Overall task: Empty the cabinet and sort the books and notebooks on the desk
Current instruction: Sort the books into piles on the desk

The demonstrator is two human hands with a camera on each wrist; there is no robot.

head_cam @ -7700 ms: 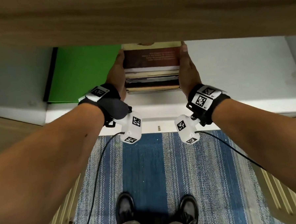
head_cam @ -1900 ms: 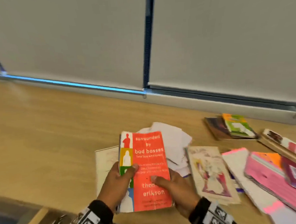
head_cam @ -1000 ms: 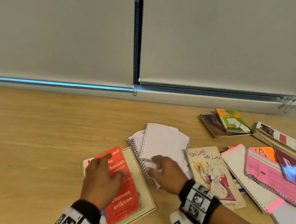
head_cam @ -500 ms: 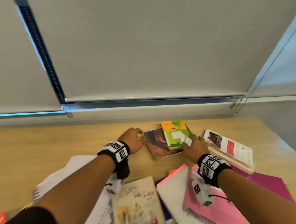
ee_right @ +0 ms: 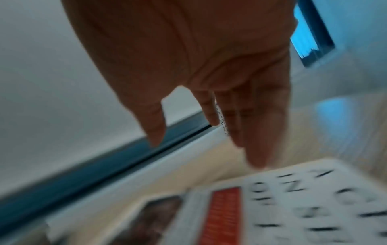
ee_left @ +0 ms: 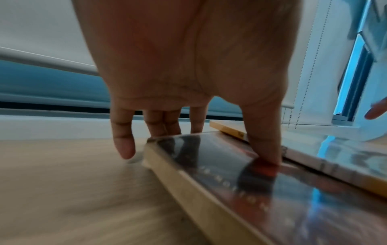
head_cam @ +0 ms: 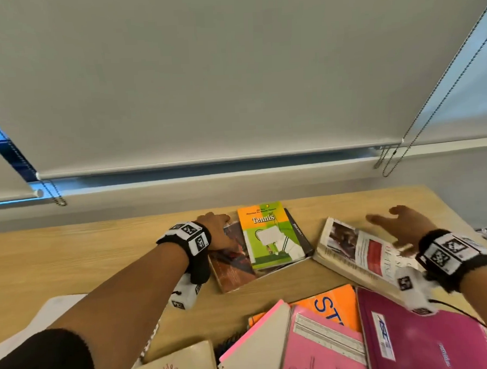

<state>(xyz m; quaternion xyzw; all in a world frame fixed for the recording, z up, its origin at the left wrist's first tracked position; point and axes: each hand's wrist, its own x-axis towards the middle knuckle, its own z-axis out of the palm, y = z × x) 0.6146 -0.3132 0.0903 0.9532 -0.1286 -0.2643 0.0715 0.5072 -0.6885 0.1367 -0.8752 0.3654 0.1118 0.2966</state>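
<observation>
An orange and green Tennis book (head_cam: 267,234) lies on a glossy dark book (head_cam: 232,266) at the back of the desk. My left hand (head_cam: 221,222) holds that dark book (ee_left: 220,165) at its far left corner. Its thumb (ee_left: 263,149) presses on the cover, and its fingers (ee_left: 163,127) reach down over the far edge. My right hand (head_cam: 391,219) hovers open, fingers spread, above a thick white-covered book (head_cam: 361,251) to the right. The right wrist view is blurred: the right hand (ee_right: 205,149) holds nothing, and the white book (ee_right: 272,207) lies below it.
Pink notebooks (head_cam: 321,346), a magenta notebook (head_cam: 422,335) and an orange book (head_cam: 333,303) overlap at the front right. A cream book (head_cam: 175,368) and a white notebook (head_cam: 54,310) lie front left. Blind cords (head_cam: 390,159) hang behind. Bare desk (head_cam: 85,249) stretches left.
My right hand has left the Tennis book and swung right, over the white-covered book. My left hand stays at the dark book's far corner.
</observation>
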